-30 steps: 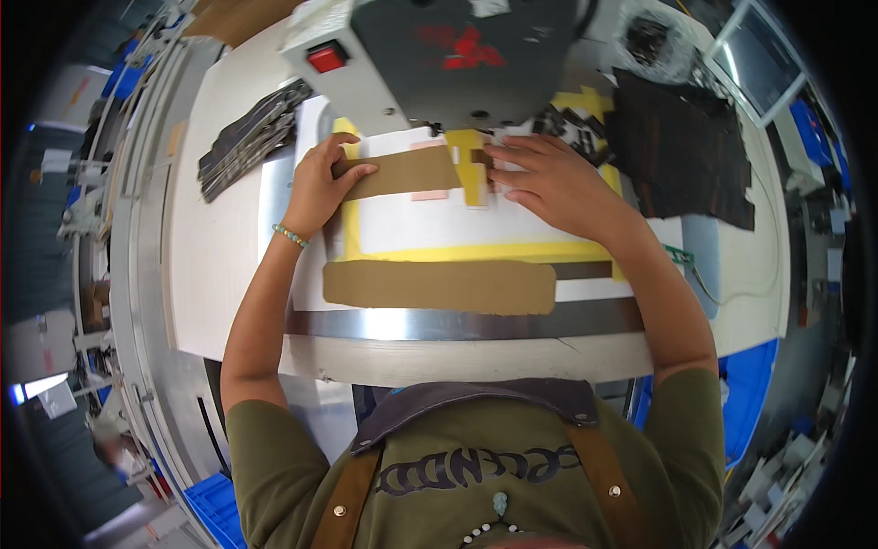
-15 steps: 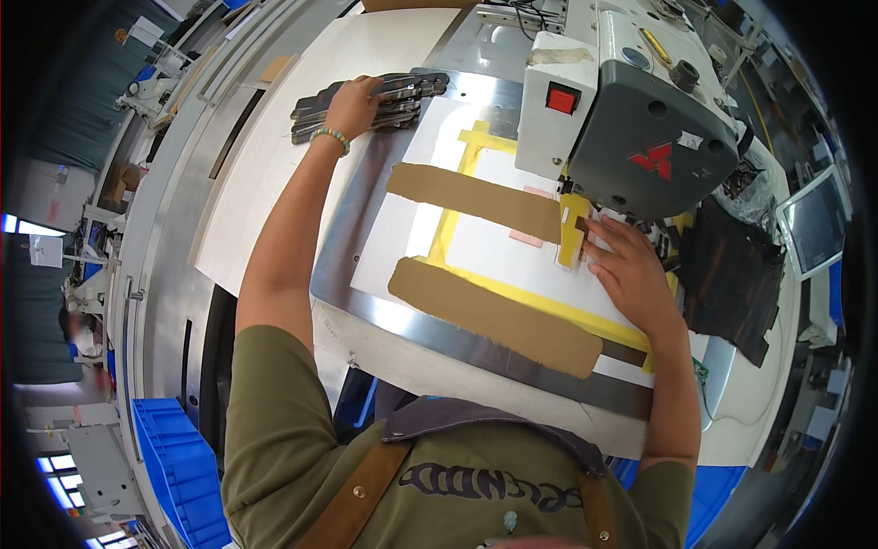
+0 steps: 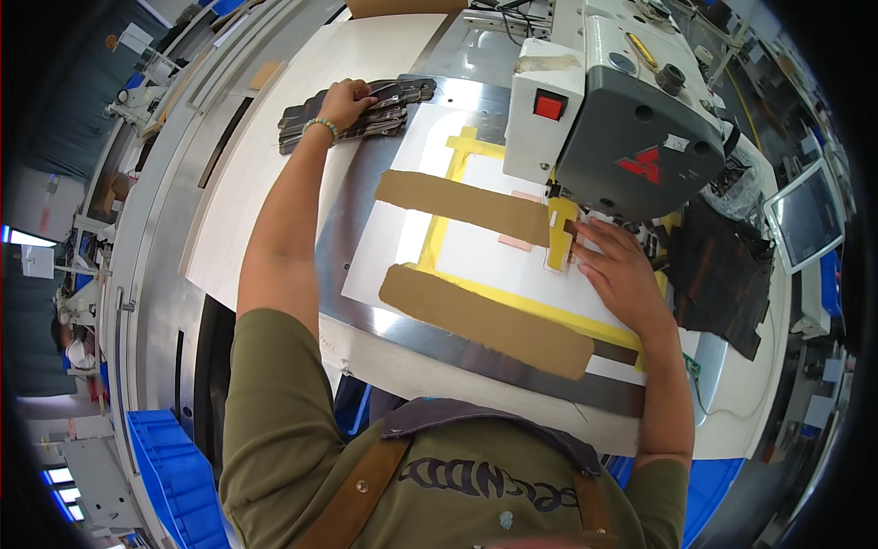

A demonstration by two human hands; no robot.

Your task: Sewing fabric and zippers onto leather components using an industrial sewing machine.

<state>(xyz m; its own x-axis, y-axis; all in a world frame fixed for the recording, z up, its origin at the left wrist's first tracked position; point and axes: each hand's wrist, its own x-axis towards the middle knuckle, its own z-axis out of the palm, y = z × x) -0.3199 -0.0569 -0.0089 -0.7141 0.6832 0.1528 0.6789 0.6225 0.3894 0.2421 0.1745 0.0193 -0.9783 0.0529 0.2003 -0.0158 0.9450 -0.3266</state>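
At the far left of the metal plate, my left hand (image 3: 344, 103) rests on a pile of dark strips (image 3: 389, 113), its fingers bent and closed at the top pieces. My right hand (image 3: 626, 279) lies palm down beside the sewing machine head (image 3: 631, 137), fingers stretched out. Its fingertips touch a small dark brown piece (image 3: 571, 228) at the edge of a yellow-taped template (image 3: 560, 252) under the needle area. Left of that, a long tan strip (image 3: 462, 203) crosses the white sheet (image 3: 380, 242). Nearer me lies a second, wider tan strip (image 3: 485, 320).
Dark sheet material (image 3: 722, 265) is heaped to the right, near a tablet-like screen (image 3: 805, 218). Yellow tape (image 3: 439, 242) frames part of the white sheet on the metal plate (image 3: 366, 316). Blue bins (image 3: 178, 480) stand below the table edge.
The whole view has shifted slightly left. My left hand's fingers have drawn in on the dark strips. My right hand stays in about the same place beside the template.
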